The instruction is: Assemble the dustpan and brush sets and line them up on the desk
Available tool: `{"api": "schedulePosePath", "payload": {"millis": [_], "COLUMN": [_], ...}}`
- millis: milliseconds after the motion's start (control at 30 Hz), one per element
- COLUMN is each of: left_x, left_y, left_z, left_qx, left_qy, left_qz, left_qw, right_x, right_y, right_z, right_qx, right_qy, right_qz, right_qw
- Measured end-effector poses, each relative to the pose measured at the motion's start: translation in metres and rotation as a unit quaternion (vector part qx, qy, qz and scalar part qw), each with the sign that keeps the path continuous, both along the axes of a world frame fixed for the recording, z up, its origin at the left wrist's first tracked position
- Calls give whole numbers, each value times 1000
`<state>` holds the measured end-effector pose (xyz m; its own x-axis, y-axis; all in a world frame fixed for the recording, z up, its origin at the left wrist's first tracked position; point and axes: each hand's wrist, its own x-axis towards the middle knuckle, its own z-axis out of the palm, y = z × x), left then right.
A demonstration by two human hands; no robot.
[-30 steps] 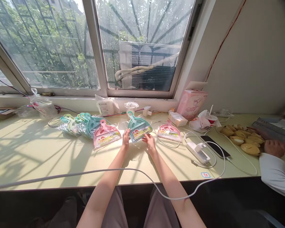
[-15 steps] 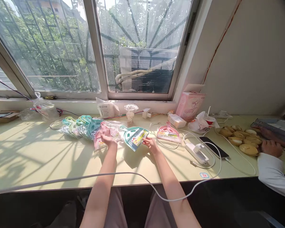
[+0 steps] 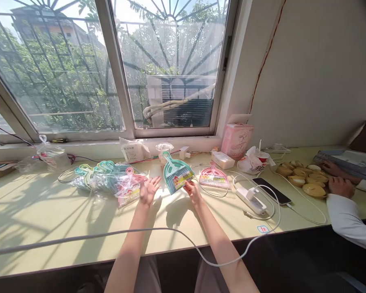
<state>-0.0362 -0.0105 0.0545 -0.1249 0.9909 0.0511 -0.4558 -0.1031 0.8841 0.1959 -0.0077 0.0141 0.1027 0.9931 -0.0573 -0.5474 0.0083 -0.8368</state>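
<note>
My right hand [image 3: 194,193] pinches the lower right edge of a teal dustpan-and-brush set [image 3: 177,176], which is tilted above the table with its handle up. My left hand [image 3: 149,190] is open, palm up, fingers spread, holding nothing, between that set and a pink wrapped set [image 3: 128,192]. Further left, several green and teal sets [image 3: 105,176] lie overlapping in clear plastic. Another pink set [image 3: 214,177] lies on the table to the right of my right hand.
A white cable [image 3: 167,229] crosses over my forearms. To the right are a power strip [image 3: 250,200], a phone [image 3: 272,191], yellow-brown round objects [image 3: 313,189] and another person's hand [image 3: 341,187]. A pink box [image 3: 236,140] and a cup [image 3: 164,151] stand by the window.
My left hand has moved off the pink wrapped set and opened. The teal set in my right hand is now more upright. The camera view has shifted.
</note>
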Motion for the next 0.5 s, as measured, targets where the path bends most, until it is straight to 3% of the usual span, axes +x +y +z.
{"api": "schedulePosePath", "payload": {"millis": [67,167,233,333,400,500], "left_x": [31,63,68,58,48,39], "left_y": [3,11,16,20,23,27], "left_z": [-5,-7,-9,-15,-22,-34], "left_qx": [-53,-60,-47,-39,-56,-74], "left_qy": [21,48,49,43,30,38], "left_qz": [-66,10,57,99,123,124], "left_qw": [996,997,996,993,990,989], "right_x": [-1,0,1,8,18,38], "right_y": [0,1,1,3,4,4], "right_z": [3,7,8,8,9,9], "right_qx": [-6,-41,-79,-109,-116,-119], "right_qy": [-14,-53,-84,-110,-81,-13], "right_qz": [6,12,18,0,-109,-316], "right_qw": [1000,998,993,988,984,941]}}
